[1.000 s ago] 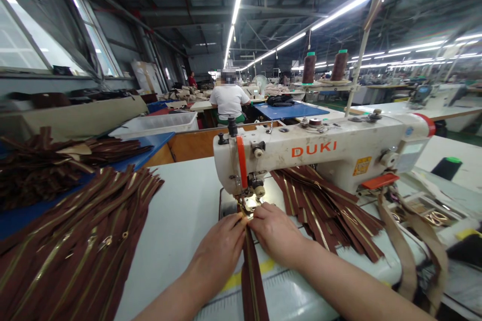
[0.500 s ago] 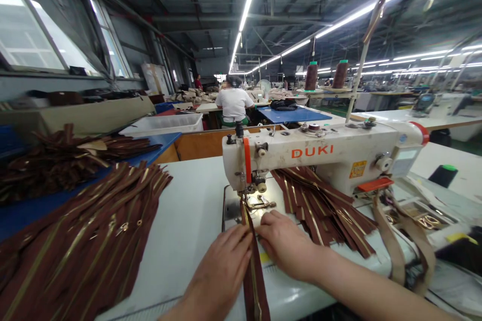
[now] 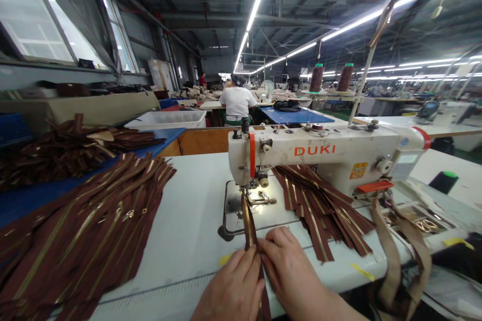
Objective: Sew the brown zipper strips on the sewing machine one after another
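Brown zipper strip [image 3: 249,225] runs from the presser foot of the DUKI sewing machine [image 3: 324,158] toward six o'clock, flat on the white table [image 3: 188,220]. Left hand [image 3: 233,288] presses its left edge, right hand [image 3: 289,273] its right edge, fingers flat, none pinching. Zipper pile [image 3: 86,225] lies at nine o'clock.

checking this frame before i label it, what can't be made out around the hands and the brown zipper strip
- Head view: near end of the brown zipper strip with brass teeth, hidden under the left hand and right hand, then cut by the bottom edge.
- Needle of the white DUKI sewing machine: too small.
- Whether the fingers pinch or only press: unclear.
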Action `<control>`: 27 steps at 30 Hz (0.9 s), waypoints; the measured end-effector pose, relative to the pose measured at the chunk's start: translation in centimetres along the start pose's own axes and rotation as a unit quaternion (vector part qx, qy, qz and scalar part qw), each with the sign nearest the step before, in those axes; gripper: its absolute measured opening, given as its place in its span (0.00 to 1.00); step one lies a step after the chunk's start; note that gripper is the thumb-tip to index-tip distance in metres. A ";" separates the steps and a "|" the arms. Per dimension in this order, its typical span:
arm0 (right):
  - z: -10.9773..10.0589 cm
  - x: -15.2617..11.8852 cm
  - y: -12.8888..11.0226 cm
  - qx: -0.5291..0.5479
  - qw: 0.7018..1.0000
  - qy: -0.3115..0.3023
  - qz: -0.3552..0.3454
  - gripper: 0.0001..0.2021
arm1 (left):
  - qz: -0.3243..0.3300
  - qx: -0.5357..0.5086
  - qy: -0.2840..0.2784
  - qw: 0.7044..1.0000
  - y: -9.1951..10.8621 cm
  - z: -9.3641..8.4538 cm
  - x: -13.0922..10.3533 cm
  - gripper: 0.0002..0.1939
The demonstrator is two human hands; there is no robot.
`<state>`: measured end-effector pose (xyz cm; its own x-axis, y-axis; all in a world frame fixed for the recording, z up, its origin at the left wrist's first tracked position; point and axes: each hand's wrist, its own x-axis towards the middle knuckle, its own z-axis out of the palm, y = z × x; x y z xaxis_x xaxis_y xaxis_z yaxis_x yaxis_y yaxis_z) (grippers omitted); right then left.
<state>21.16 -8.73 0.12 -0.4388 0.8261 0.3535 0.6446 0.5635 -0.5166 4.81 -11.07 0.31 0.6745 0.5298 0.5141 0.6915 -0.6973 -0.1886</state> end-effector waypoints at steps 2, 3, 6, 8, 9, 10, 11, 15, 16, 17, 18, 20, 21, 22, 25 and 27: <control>0.1 0.0 0.0 0.000 1.000 0.003 0.003 0.09 | -0.024 -0.025 -0.004 0.999 0.1 -0.1 0.3 0.15; 0.1 0.1 0.0 0.001 1.000 0.004 0.004 0.08 | -0.035 -0.037 -0.008 0.999 0.1 -0.2 0.4 0.15; 0.3 0.1 0.2 -0.005 1.000 0.006 0.001 0.07 | -0.042 -0.064 -0.019 0.997 0.2 -0.5 0.7 0.14; 0.4 0.2 0.3 -0.013 1.000 0.003 -0.003 0.06 | -0.037 -0.076 -0.024 0.996 0.2 -0.7 0.7 0.14; 0.5 0.2 0.3 -0.018 1.000 0.001 -0.005 0.06 | -0.037 -0.079 -0.024 0.996 0.1 -0.7 0.7 0.14; 0.5 0.2 0.4 -0.024 1.000 -0.001 -0.007 0.06 | -0.037 -0.081 -0.022 0.996 0.1 -0.7 0.7 0.14; 0.5 0.2 0.4 -0.033 0.999 -0.002 -0.010 0.06 | -0.038 -0.082 -0.019 0.996 0.1 -0.7 0.6 0.15; 0.5 0.5 0.2 -0.095 0.995 -0.023 -0.035 0.06 | -0.040 -0.102 -0.027 0.994 -0.1 -0.7 0.6 0.15; 0.5 0.6 0.1 -0.115 0.992 -0.032 -0.044 0.06 | -0.037 -0.106 -0.031 0.993 -0.1 -0.7 0.7 0.14; 0.4 0.7 0.0 -0.133 0.989 -0.040 -0.053 0.06 | -0.035 -0.108 -0.035 0.993 -0.2 -0.9 0.7 0.14; 0.4 0.8 -0.1 -0.151 0.986 -0.047 -0.060 0.06 | -0.030 -0.109 -0.039 0.993 -0.2 -1.0 0.7 0.13; 0.2 1.0 -0.2 -0.177 0.980 -0.055 -0.073 0.05 | -0.020 -0.112 -0.042 0.993 -0.3 -1.4 0.8 0.13; 0.2 1.0 -0.3 -0.185 0.978 -0.057 -0.078 0.06 | -0.014 -0.116 -0.042 0.992 -0.4 -1.6 0.8 0.14; 0.2 1.0 -0.3 -0.191 0.976 -0.059 -0.082 0.06 | -0.010 -0.121 -0.042 0.992 -0.6 -1.8 0.9 0.14; 0.2 0.9 -0.2 -0.203 0.973 -0.058 -0.095 0.08 | -0.004 -0.135 -0.030 0.990 -1.3 -2.0 0.8 0.15; 0.2 0.9 -0.2 -0.210 0.970 -0.055 -0.106 0.08 | -0.017 -0.132 -0.011 0.991 -2.1 -1.7 0.9 0.16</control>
<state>20.48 -8.13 0.38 -0.6381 0.7000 0.3206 0.7211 0.6893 -0.0697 3.46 -9.95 2.62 0.6591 0.5645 0.4969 0.6245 -0.7790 0.0566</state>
